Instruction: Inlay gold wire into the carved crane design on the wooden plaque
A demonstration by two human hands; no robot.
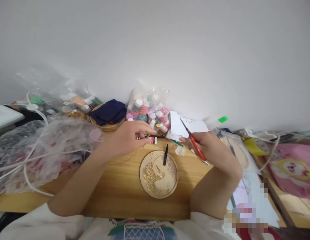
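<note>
My left hand [138,133] is raised over the far part of the table, thumb and fingers pinched together. A thin gold thread [138,156] trails below its fingers. My right hand [212,144] grips a slim tool with an orange-red handle [197,146]; its dark, narrow tip points up and left, and its exact kind is unclear. Between my forearms lies a round embroidery hoop [159,195] with cream cloth and a bird partly worked in gold. A short black pointed item [165,154] rests across the hoop's upper edge.
Behind my hands stands a clear bag of small bead jars [150,110], beside white paper [188,126]. Dark blue cloth [109,111] sits on another hoop at the back left. Crumpled plastic bags [57,143] and white cables cover the left; a pink pouch [292,166] lies right.
</note>
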